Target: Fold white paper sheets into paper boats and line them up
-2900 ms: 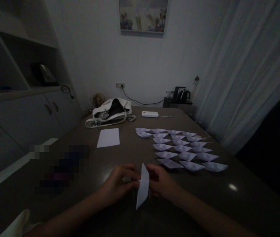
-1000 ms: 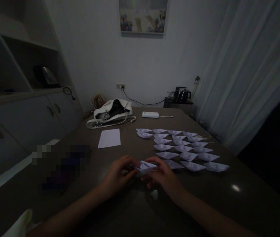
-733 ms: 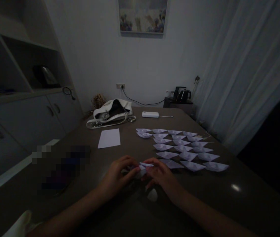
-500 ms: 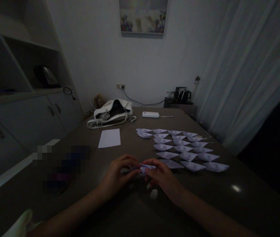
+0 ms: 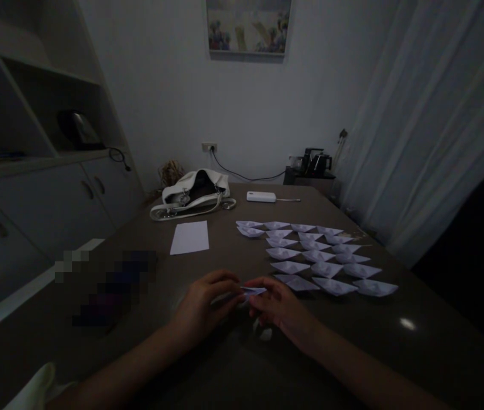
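Behind a brown surface rises a pale wall. Rows of paper boats lie toward the right. Nearer, the left hand and right hand, both curled almost closed, pinch a small folded paper between them, over the surface. Farther back are a flat white sheet and an open white bag.

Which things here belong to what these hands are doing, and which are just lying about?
Part of the job:
folded paper, held between the left hand and right hand
paper boats, in rows on the right
blank paper, probably, lying flat

Apparently just lying about:
handbag
white gadget with a cord
kettle, back left
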### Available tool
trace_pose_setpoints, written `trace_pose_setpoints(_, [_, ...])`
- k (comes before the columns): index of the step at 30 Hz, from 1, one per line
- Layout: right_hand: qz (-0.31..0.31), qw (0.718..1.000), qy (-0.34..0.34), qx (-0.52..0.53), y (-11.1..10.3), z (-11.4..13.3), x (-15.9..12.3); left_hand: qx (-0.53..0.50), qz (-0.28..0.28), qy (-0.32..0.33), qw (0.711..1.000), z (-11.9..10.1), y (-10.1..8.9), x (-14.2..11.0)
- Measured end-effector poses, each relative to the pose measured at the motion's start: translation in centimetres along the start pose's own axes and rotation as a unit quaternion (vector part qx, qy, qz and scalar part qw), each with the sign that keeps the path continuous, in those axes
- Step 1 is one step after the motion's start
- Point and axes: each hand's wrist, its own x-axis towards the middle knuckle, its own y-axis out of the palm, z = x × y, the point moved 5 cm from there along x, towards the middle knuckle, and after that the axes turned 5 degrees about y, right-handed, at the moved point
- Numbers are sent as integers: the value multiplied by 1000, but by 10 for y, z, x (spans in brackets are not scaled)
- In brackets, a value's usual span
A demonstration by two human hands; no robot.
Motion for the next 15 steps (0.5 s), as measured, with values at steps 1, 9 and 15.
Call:
trace_pose_setpoints(1, [-1, 1000, 2, 4, 0, -1, 1, -4, -2, 1, 1000, 0, 0, 0])
trace_pose_setpoints(9, [25, 999, -11, 45, 2, 2, 0, -119, -21, -39, 992, 5, 0, 2])
trace_pose_setpoints(15, [10, 992, -86, 91, 0, 11, 1, -212, -21, -194, 958, 20, 8, 0])
